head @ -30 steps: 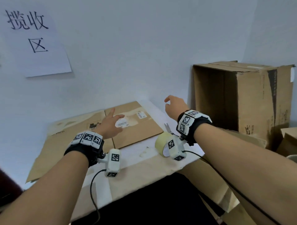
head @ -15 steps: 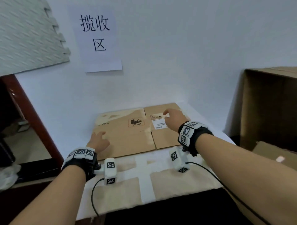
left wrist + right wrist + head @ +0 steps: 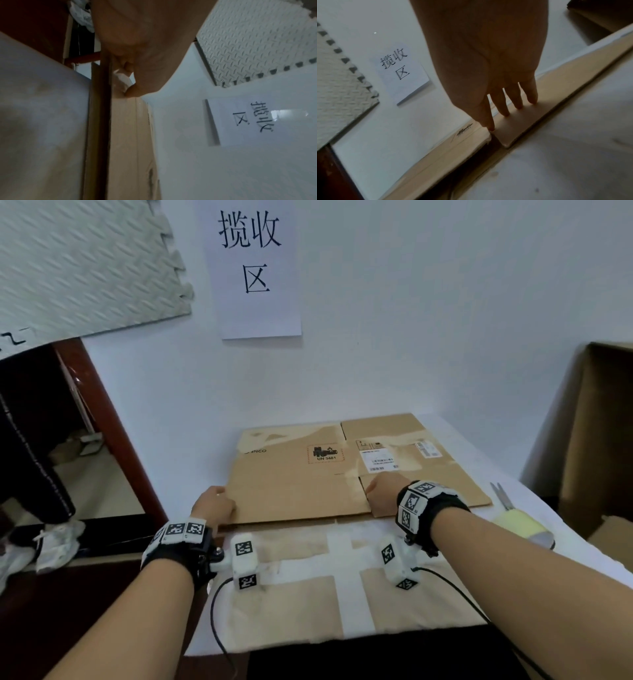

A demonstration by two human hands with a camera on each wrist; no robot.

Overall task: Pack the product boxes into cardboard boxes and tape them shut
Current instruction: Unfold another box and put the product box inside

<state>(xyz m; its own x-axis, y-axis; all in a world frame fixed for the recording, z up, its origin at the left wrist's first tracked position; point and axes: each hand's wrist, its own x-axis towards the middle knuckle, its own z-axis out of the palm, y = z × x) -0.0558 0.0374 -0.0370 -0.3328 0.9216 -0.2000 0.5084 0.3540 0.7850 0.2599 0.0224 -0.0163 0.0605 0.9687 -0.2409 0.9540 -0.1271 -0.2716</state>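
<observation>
Both hands now down on the flat carton, ready to lift it open.

Moved off the far panels a moment ago onto the near edge of the flat carton (image 3: 308, 484), lying on the desk (image 3: 534, 529) by the wall. Left hand (image 3: 215, 504) curled round the left corner, grip clamped on cardboard; right hand (image 3: 383, 491) flat on a near flap, fingers (image 3: 503, 108) straight, grip apart. Tape (image 3: 520, 527) and scissors (image 3: 500, 496) lying to the right, untouched. Probably about to erect the carton; no product boxes in view.
</observation>
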